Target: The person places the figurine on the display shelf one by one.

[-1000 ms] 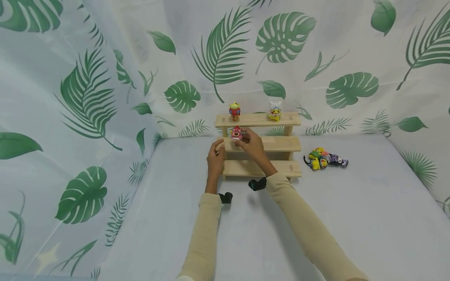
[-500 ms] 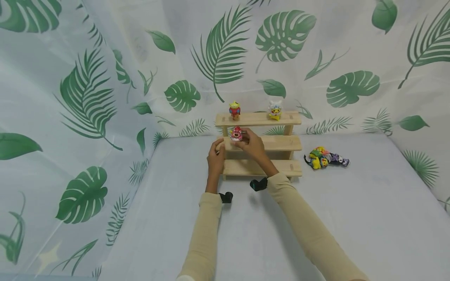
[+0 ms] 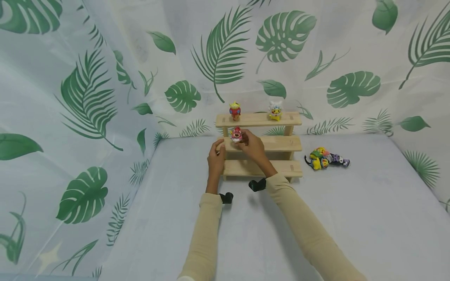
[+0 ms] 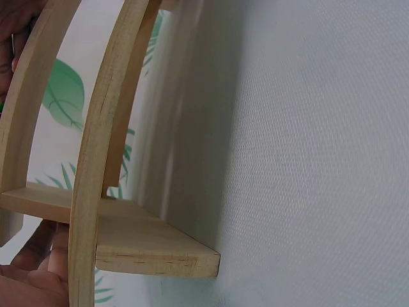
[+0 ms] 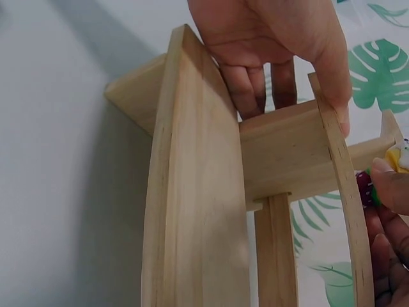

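Note:
A three-tier wooden display shelf (image 3: 261, 168) stands on the table. My left hand (image 3: 216, 160) grips its left end by the middle tier; in the right wrist view that left hand (image 5: 275, 38) has its thumb on the board's front edge and its fingers behind the side piece. My right hand (image 3: 254, 147) pinches a small pink bear figurine (image 3: 236, 135) at the left part of the middle tier. The figurine is upright, facing front; whether its base touches the board I cannot tell. In the right wrist view the right hand (image 5: 390, 217) partly hides it.
On the top tier stand a red figurine with a yellow top (image 3: 234, 111) at left and a white-and-yellow figurine (image 3: 275, 111) at right. Several colourful figurines (image 3: 321, 158) lie in a pile right of the shelf. A leaf-patterned cloth (image 3: 218, 50) hangs behind.
Hardly anything differs. My right fingers and the pink bear figurine have shifted very slightly downward; the left hand keeps its hold on the shelf.

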Demonstrator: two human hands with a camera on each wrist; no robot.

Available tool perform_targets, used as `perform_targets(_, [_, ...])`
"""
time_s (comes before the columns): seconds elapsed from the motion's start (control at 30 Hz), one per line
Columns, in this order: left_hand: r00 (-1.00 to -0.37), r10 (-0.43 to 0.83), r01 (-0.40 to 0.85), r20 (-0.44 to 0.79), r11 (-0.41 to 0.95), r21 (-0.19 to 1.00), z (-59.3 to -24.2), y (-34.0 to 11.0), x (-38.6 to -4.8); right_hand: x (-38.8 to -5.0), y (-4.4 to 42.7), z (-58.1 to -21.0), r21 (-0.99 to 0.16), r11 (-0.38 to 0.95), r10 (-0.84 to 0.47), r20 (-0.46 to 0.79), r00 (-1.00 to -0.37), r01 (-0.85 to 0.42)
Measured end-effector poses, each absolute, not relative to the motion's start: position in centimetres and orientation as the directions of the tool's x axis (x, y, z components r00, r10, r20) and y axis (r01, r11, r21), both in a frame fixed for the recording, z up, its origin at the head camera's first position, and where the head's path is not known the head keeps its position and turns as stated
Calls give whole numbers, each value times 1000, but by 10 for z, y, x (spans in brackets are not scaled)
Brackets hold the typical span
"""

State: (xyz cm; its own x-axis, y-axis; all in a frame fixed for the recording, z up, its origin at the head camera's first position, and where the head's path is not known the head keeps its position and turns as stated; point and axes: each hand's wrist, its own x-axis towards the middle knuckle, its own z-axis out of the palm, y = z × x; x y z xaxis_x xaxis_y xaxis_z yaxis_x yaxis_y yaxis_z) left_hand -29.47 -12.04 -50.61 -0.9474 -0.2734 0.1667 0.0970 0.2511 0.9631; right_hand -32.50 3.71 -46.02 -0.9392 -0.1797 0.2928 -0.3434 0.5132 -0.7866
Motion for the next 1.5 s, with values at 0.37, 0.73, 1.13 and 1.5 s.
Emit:
perform_targets(0.37, [-949, -268, 99, 167, 247, 964, -507, -119, -295, -326, 37, -462, -760, 555, -156, 305, -939, -339])
perform_targets(0.73, [-952, -261, 98, 160, 237, 967, -507, -117, -293, -322, 38, -461, -767, 559, -156, 275, -949, -315])
perform_targets(1.13, [-946, -283, 83, 156, 254, 964, -510, -116, -292, -308, 48, -472, -847, 385, -86, 364, -927, -368])
perform_targets(1.5, [-943, -282, 101, 177, 264, 959, -507, -119, -294, -255, 116, -482, -908, 197, 515, 417, -749, -370])
